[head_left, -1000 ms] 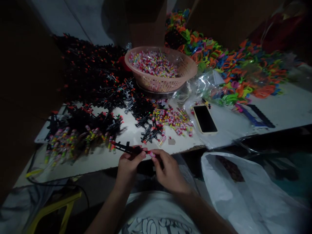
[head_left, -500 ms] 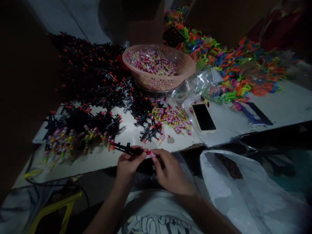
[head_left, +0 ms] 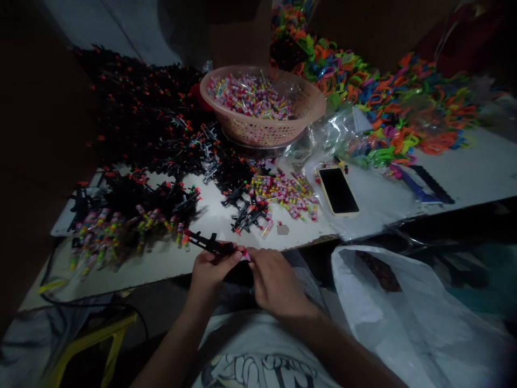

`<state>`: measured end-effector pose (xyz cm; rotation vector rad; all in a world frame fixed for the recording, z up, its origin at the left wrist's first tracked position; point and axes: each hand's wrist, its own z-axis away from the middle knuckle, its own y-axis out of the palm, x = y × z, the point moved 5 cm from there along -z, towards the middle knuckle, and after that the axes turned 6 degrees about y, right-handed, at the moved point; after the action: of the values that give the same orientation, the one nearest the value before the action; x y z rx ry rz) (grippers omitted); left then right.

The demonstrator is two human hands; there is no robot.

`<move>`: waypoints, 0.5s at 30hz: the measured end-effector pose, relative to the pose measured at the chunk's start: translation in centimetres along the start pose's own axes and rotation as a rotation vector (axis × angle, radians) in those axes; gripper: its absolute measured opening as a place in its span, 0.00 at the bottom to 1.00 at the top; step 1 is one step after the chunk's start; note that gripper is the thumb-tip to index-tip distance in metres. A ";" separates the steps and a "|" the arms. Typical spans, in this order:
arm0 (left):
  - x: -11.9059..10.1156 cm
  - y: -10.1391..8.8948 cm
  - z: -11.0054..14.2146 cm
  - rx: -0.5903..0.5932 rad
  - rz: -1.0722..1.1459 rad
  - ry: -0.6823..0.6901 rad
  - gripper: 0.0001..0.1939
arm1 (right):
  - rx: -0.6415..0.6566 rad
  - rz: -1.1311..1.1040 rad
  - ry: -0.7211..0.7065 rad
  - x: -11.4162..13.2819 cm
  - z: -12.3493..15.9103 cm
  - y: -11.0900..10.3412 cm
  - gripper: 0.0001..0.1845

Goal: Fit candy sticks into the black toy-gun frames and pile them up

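In front of the table edge my left hand (head_left: 210, 272) is closed round a black toy gun (head_left: 210, 244) with a red-orange tip pointing left. My right hand (head_left: 278, 280) pinches a small pink candy tube (head_left: 245, 256) against the gun's right end; the fingers cover most of it. Beyond my hands lie a few loose toy guns (head_left: 248, 214) and a spread of small candy tubes (head_left: 283, 194). To the left, a cluster of toy guns with candy tubes on their ends (head_left: 105, 231) rests on the table.
A pink plastic basket (head_left: 262, 132) of candy tubes stands at the middle back. Black toy guns (head_left: 137, 118) are heaped at its left, colourful plastic pieces (head_left: 363, 91) at its right. A phone (head_left: 338, 191) lies on clear plastic. A white bag (head_left: 363, 318) hangs at right, a yellow stool (head_left: 92, 337) stands lower left.
My right hand has come a little left, closer to my left hand, and its fingers now cover more of the candy tube. The view has shifted slightly.
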<state>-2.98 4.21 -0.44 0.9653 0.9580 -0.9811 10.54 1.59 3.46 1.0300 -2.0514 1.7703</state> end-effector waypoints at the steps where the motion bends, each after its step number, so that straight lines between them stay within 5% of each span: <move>1: 0.3 -0.1 -0.1 -0.031 0.024 -0.018 0.20 | 0.008 0.057 0.010 0.1 -0.1 0.4 0.18; 7: 2.4 0.9 0.1 -0.049 0.211 -0.185 0.20 | 0.046 0.229 0.119 -1.3 -1.5 2.1 0.15; 15: 3.3 2.1 0.4 0.114 0.191 -0.164 0.23 | 0.072 -0.012 0.082 -3.3 -2.2 2.4 0.06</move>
<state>-0.03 3.68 -3.00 1.0347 0.6663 -0.9445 10.74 4.87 0.17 0.9703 -1.9417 1.8608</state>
